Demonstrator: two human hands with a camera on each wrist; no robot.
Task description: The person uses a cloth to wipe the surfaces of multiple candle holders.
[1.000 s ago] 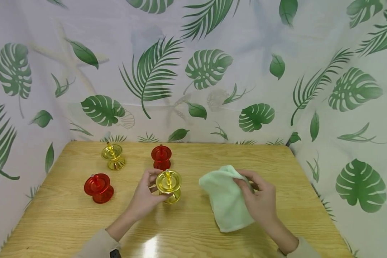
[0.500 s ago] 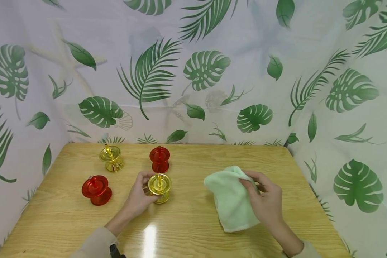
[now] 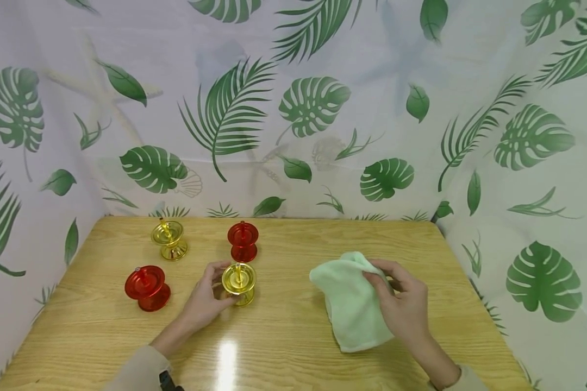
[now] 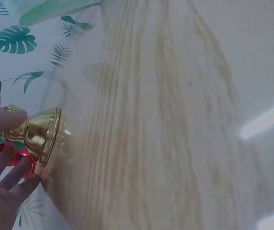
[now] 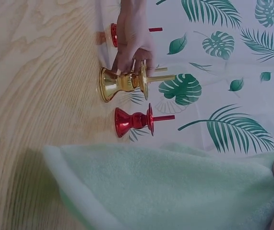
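Note:
My left hand (image 3: 206, 297) holds a shiny gold candle holder (image 3: 238, 279) by its stem, thumb on the near side. The holder has a shallow dish, a thin upright post and a flared foot; in the left wrist view the foot (image 4: 43, 136) appears at the table surface. A red candle holder (image 3: 243, 239) stands just behind it. Pinched between thumb and fingers of my right hand (image 3: 405, 298), a pale green cloth (image 3: 354, 304) hangs over the table's right half. That cloth (image 5: 175, 187) fills the lower part of the right wrist view.
At the left of the wooden table (image 3: 283, 347) stand another gold candle holder (image 3: 171, 241) and another red one (image 3: 149, 288). A white curtain with green leaves (image 3: 313, 163) surrounds the table's back and sides.
The gold candle holder and my left hand have shifted left and a little lower. My right hand and the cloth moved slightly right, then stayed almost still.

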